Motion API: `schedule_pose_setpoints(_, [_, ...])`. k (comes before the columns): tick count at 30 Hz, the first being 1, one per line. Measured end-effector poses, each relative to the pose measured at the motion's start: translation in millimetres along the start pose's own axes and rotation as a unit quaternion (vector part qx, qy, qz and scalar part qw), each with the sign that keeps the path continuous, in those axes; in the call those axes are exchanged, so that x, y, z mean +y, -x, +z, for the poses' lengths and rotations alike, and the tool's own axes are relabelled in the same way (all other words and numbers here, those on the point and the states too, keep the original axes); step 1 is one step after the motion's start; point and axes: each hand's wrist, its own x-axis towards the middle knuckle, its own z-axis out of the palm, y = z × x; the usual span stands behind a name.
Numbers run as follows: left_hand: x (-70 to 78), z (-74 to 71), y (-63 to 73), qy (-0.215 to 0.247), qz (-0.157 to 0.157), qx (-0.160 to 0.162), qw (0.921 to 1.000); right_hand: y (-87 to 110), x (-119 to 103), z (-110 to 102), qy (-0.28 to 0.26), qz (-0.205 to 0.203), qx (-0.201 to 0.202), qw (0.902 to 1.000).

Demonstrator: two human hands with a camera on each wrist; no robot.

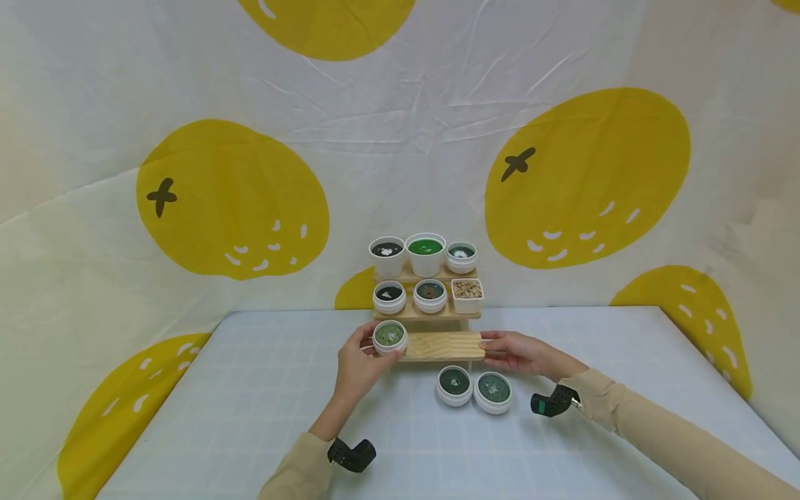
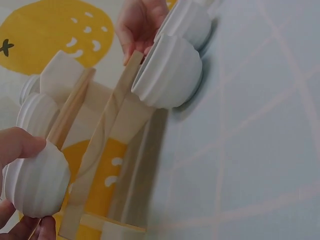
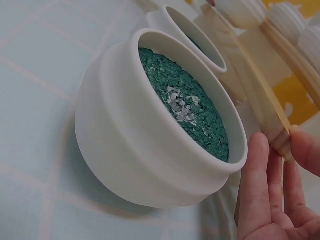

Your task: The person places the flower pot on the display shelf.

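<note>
My left hand (image 1: 362,364) grips a small white ribbed pot (image 2: 40,182) of pale green filling, thumb on one side and fingers on the other. This pot is at the left end of the lowest board of a wooden step stand (image 1: 440,346); whether it bears on the board, I cannot tell. At the board's other end my right hand (image 1: 519,353) pinches the wood between thumb and fingers, plain in the right wrist view. Below the board, two white pots stand side by side on the table: a dark green one (image 1: 454,386) and a speckled green one (image 3: 190,105).
On the middle step are two round pots (image 1: 429,296) and a square cup of tan bits (image 1: 467,296). The top step carries two taller cups (image 1: 426,255) and a low pot (image 1: 461,257). Behind the pale checked table (image 1: 262,389) hangs a cloth with yellow fruit (image 1: 231,201).
</note>
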Motion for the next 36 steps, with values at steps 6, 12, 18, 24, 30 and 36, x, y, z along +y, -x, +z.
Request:
schedule_pose_setpoints(6, [-2.4,0.6,-1.0,-0.001,0.001,0.006,1.0000,-1.0,-0.4,-0.5,-0.003,0.000,0.002,1.0000])
schedule_pose_setpoints(12, [-4.5,0.7,-0.7,0.005,-0.008,0.005,0.9999,-0.6,0.6,0.2,0.001,-0.002,-0.003,1.0000])
schedule_pose_setpoints(18, [-5.1,1.6,-1.1,0.011,0.004,0.019,0.9997,-1.3,-1.8,0.2,0.009,-0.001,-0.005,0.9999])
schedule_pose_setpoints(24, [-5.9,3.6,0.7,0.011,0.001,0.030,0.9995,-0.5,-2.3,1.3,0.021,-0.003,-0.004,0.9998])
schedule_pose_setpoints(30, [-3.8,5.2,3.3,0.036,0.005,0.034,0.9988,-0.8,-4.1,-0.9,0.075,-0.014,0.015,0.9970])
schedule_pose_setpoints(36, [-3.3,6.9,6.9,0.031,0.011,0.047,0.9983,-1.0,-4.0,-2.5,0.085,-0.011,0.019,0.9962])
